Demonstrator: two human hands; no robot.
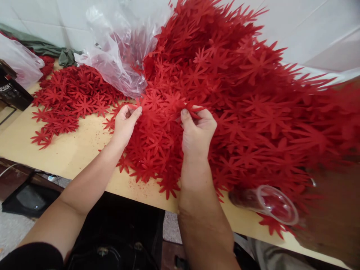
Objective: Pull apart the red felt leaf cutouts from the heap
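Note:
A large heap of red, many-petalled cloth-like flowers (pixel 213 90) covers the middle and right of the table. At the heap's left edge my left hand (pixel 126 122) is closed in a pinch, thumb against forefinger, on a red flower whose outline merges with the heap. My right hand (pixel 198 127), over the middle of the heap, is closed as well, with a red flower (pixel 194 109) between thumb and fingers. Its petals stick out past the knuckles. The two hands are apart, with loose flowers lying between and beneath them.
Left of the hands lies a smaller pile of red flowers (pixel 81 90), beside a clear plastic bag (pixel 118 56). A clear plastic cup (pixel 264 204) lies on its side near the table's (pixel 84 142) front edge. A black box (pixel 14 88) stands far left. A tiled wall (pixel 42 15) bounds the back.

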